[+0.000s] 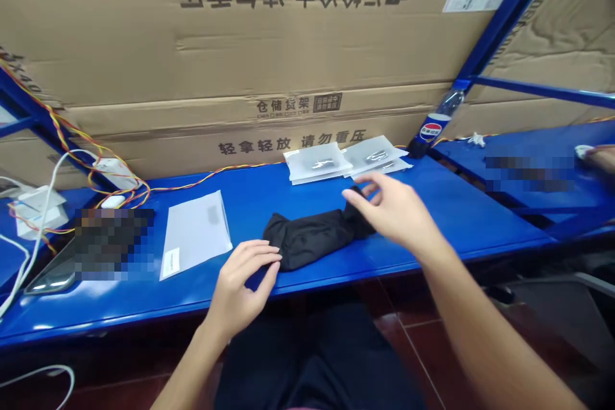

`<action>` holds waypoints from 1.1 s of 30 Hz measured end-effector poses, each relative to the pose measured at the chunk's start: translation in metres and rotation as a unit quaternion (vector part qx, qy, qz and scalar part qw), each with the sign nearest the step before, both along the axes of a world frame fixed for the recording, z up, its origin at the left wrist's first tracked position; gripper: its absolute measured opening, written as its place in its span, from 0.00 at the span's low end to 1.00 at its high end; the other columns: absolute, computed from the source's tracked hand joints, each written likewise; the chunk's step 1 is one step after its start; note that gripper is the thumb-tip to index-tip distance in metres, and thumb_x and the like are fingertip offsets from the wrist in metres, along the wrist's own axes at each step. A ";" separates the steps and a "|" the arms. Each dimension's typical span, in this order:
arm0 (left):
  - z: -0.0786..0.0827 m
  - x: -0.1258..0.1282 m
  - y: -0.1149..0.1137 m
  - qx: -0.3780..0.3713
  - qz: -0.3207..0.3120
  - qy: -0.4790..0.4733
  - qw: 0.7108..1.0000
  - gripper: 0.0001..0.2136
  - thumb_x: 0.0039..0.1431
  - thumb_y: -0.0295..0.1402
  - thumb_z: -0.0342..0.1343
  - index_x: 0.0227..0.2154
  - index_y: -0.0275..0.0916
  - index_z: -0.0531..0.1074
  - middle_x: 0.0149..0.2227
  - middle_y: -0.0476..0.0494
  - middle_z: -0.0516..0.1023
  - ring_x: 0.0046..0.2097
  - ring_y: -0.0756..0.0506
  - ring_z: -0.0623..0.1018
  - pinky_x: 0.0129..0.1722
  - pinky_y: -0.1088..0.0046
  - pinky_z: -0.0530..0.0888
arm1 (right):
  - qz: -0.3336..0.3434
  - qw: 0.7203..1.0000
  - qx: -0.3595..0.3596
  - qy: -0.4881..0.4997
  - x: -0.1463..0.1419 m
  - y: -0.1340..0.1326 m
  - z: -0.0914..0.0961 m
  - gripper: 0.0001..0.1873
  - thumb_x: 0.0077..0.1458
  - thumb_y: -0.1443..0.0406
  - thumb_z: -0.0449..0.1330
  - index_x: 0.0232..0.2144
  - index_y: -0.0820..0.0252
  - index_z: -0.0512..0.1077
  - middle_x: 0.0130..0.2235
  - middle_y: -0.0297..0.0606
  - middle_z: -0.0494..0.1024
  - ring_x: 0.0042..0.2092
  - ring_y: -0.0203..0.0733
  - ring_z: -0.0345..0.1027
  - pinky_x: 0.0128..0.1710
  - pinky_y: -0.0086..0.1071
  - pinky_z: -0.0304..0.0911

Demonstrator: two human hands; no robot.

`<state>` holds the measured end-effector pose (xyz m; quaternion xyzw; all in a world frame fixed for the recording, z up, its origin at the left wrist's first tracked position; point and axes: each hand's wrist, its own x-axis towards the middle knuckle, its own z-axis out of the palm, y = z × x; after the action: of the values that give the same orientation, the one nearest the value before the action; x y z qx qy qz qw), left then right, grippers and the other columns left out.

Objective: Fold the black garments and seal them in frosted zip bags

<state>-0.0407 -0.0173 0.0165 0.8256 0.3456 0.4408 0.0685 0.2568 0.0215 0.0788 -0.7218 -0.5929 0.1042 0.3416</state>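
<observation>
A folded black cloth [312,237] lies on the blue shelf top [456,205] in front of me. My left hand [243,285] rests at the cloth's left end, fingers stretched out and touching it, holding nothing. My right hand [391,208] hovers over the cloth's right end with fingers spread apart. A white flat bag [195,232] lies to the left of the cloth.
Clear plastic bags [343,159] lie stacked at the back by the cardboard boxes [269,51]. A Pepsi bottle [435,125] leans at the blue upright. Wires and a power strip [115,173] are at the left. Another person's hand [600,157] shows at the far right.
</observation>
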 end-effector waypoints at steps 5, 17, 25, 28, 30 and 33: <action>-0.003 -0.003 -0.002 -0.024 -0.016 0.037 0.999 0.06 0.67 0.27 0.62 0.44 0.42 0.82 0.45 0.42 0.87 0.51 0.39 0.84 0.51 0.58 0.83 | 0.126 0.990 0.054 0.022 -0.045 -0.020 -0.029 0.16 0.67 0.52 0.58 0.43 0.53 0.81 0.40 0.39 0.86 0.37 0.46 0.78 0.41 0.37 0.70; 0.000 -0.008 -0.007 -0.075 0.003 -0.010 0.997 0.06 0.66 0.30 0.62 0.42 0.44 0.83 0.45 0.41 0.88 0.54 0.36 0.83 0.53 0.51 0.83 | -0.030 0.993 0.002 0.115 0.003 -0.027 -0.066 0.19 0.53 0.46 0.65 0.31 0.54 0.72 0.34 0.40 0.81 0.39 0.51 0.76 0.39 0.41 0.68; 0.004 -0.009 -0.005 -0.105 0.006 -0.016 0.994 0.06 0.67 0.31 0.62 0.41 0.44 0.84 0.43 0.41 0.88 0.49 0.37 0.84 0.49 0.55 0.84 | 0.015 0.974 0.227 -0.025 -0.051 -0.042 -0.047 0.10 0.65 0.57 0.62 0.44 0.54 0.76 0.45 0.46 0.82 0.47 0.54 0.75 0.44 0.45 0.69; 0.001 -0.006 -0.006 -0.090 0.020 -0.029 0.995 0.05 0.68 0.30 0.62 0.40 0.43 0.83 0.42 0.43 0.88 0.47 0.39 0.84 0.49 0.57 0.83 | 0.188 0.954 0.211 -0.101 -0.080 -0.057 -0.060 0.10 0.70 0.58 0.61 0.47 0.54 0.79 0.45 0.46 0.84 0.47 0.55 0.75 0.45 0.47 0.70; 0.000 -0.005 -0.007 -0.069 0.039 -0.052 0.995 0.05 0.68 0.30 0.61 0.39 0.43 0.83 0.40 0.44 0.88 0.46 0.40 0.85 0.49 0.59 0.83 | 0.227 0.945 0.217 -0.094 -0.087 -0.063 -0.067 0.11 0.71 0.60 0.60 0.49 0.54 0.80 0.45 0.45 0.84 0.48 0.54 0.76 0.47 0.48 0.72; 0.001 -0.010 -0.003 -0.039 0.115 -0.062 0.991 0.06 0.70 0.32 0.59 0.38 0.42 0.82 0.39 0.44 0.87 0.44 0.41 0.84 0.48 0.60 0.82 | 0.173 0.947 0.263 -0.070 -0.081 -0.061 -0.071 0.14 0.70 0.61 0.61 0.54 0.54 0.79 0.50 0.46 0.83 0.55 0.56 0.74 0.55 0.52 0.71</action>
<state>-0.0505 -0.0204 0.0171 0.7481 0.4499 0.4825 0.0708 0.1757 -0.0395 0.0080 -0.4984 -0.7375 -0.0490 0.4531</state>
